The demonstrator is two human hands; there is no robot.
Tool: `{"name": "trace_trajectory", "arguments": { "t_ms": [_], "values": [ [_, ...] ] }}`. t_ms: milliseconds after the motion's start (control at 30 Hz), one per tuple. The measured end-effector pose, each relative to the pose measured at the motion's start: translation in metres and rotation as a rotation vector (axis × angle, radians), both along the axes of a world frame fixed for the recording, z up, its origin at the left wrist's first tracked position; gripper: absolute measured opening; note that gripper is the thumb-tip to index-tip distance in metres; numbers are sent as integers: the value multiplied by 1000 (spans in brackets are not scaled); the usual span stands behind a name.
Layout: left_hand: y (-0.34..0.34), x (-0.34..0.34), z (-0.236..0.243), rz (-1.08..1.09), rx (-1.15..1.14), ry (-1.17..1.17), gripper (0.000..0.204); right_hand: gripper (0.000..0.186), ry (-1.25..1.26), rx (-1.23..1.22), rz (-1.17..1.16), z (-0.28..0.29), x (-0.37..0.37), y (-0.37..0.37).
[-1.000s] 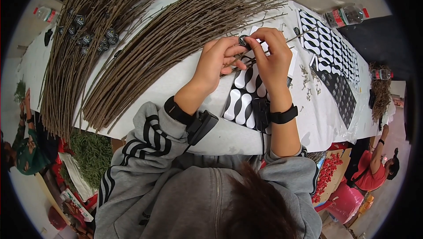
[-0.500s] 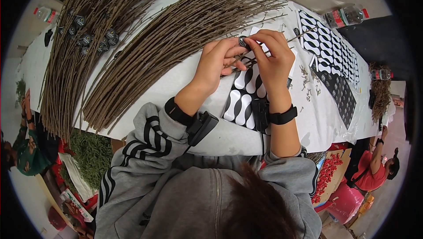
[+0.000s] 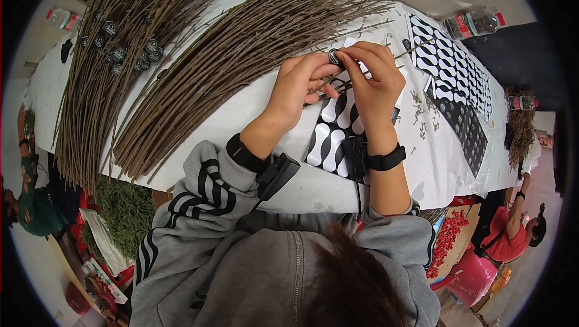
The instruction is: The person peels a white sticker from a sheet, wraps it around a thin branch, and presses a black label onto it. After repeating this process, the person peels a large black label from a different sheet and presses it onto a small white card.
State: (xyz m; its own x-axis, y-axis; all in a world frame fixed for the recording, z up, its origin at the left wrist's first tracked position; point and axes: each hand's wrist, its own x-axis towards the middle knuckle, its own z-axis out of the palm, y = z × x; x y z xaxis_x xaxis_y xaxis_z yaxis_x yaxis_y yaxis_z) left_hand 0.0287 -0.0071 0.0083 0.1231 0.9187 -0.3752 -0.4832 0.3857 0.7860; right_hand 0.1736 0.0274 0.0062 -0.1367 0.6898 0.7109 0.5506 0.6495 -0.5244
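My left hand (image 3: pixel 291 93) is closed around a thin brown twig (image 3: pixel 416 48), with its lower fingers curled under it. Between the fingertips of both hands sits a small round black label (image 3: pixel 335 56) with pale print. My right hand (image 3: pixel 378 83) pinches this label at its edge, thumb against forefinger. Whether the label is fully wrapped round the twig cannot be seen behind the fingers. Below the hands lies a black sheet with white dumbbell-shaped stickers (image 3: pixel 330 146), partly covered by my right wrist.
A long twig bundle (image 3: pixel 199 89) lies left of my hands. Beyond it is another bundle (image 3: pixel 81 110) with several round black labels (image 3: pixel 117 54). More sticker sheets (image 3: pixel 449 65), twig scraps (image 3: pixel 417 116) and a plastic bottle (image 3: pixel 473 22) are at the right. People stand at both sides.
My hands and the round label have shifted very slightly to the right, with the same grip. At the far left, another person's arm has moved upward.
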Motion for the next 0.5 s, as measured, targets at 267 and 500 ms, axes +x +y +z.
{"name": "trace_trajectory", "arguments": {
  "t_ms": [267, 500],
  "values": [
    [-1, 1, 1, 10, 8, 20, 36, 14, 17, -24, -1, 0, 0, -1],
    [-1, 0, 3, 2, 12, 61, 36, 22, 53, -148, -35, 5, -5, -2]
  ]
}}
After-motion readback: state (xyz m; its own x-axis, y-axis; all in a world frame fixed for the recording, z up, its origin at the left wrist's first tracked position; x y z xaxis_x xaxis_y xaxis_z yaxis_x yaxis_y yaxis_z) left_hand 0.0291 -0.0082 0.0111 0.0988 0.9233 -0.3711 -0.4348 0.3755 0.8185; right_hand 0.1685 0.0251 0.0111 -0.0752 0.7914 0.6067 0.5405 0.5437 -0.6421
